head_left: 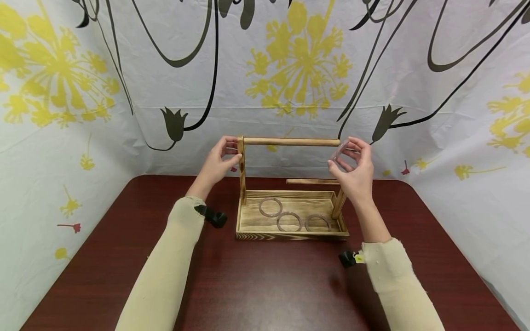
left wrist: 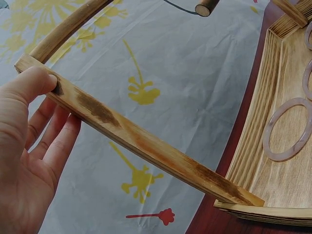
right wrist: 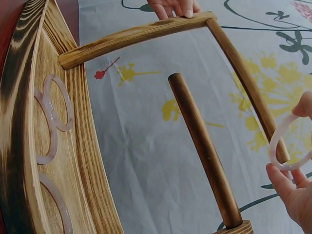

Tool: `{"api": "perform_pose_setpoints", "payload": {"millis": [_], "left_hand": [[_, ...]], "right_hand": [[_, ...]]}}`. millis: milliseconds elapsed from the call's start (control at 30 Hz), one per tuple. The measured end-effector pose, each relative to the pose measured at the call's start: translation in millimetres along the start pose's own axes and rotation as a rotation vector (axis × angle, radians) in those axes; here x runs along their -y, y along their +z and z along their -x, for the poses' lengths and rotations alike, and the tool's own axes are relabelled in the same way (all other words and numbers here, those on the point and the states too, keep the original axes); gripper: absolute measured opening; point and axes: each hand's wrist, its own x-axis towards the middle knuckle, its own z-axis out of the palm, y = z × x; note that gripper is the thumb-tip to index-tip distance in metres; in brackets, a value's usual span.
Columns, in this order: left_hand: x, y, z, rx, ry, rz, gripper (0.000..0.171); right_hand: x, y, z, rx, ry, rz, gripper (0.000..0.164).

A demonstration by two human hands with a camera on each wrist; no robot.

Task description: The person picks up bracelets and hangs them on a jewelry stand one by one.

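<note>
Above and left of the rectangular light-brown wooden tray (head_left: 285, 236), left hand (head_left: 215, 163) is gripping the flat brown-streaked wooden upright (head_left: 242, 177) near its top. Inside the tray, three round translucent pinkish rings (head_left: 289, 212) are lying. Above its right end, right hand (head_left: 357, 177) is pinching a matching ring (head_left: 340, 149) at the round wooden rod's (head_left: 290, 141) free end.

The pale wooden stand (head_left: 285, 236) sits upright on the desk (head_left: 265, 285), an upper rod (head_left: 291, 142) and a lower rod (head_left: 310, 182) running horizontally. The left hand (head_left: 221, 161) grips its left post (head_left: 242, 177). Three translucent pinkish rings (left wrist: 280, 156) lie in its tray; the right hand (head_left: 355, 170) pinches another ring (head_left: 340, 149), tilted, by the upper rod's free end.
</note>
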Motion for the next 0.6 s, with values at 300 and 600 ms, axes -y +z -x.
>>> {"api": "perform_pose_setpoints", "payload": {"millis": [300,600], "left_hand": [[0.2,-0.3,0.3,0.004,0.002,0.003,0.038],[1.2,0.0,0.3,0.003,0.0,-0.001,0.038]], "right_hand": [[-0.7,4.1,-7.1,0.018,0.019,-0.021,0.068],[-3.9,5.6,-14.2,0.009,0.054,-0.014,0.068]]}}
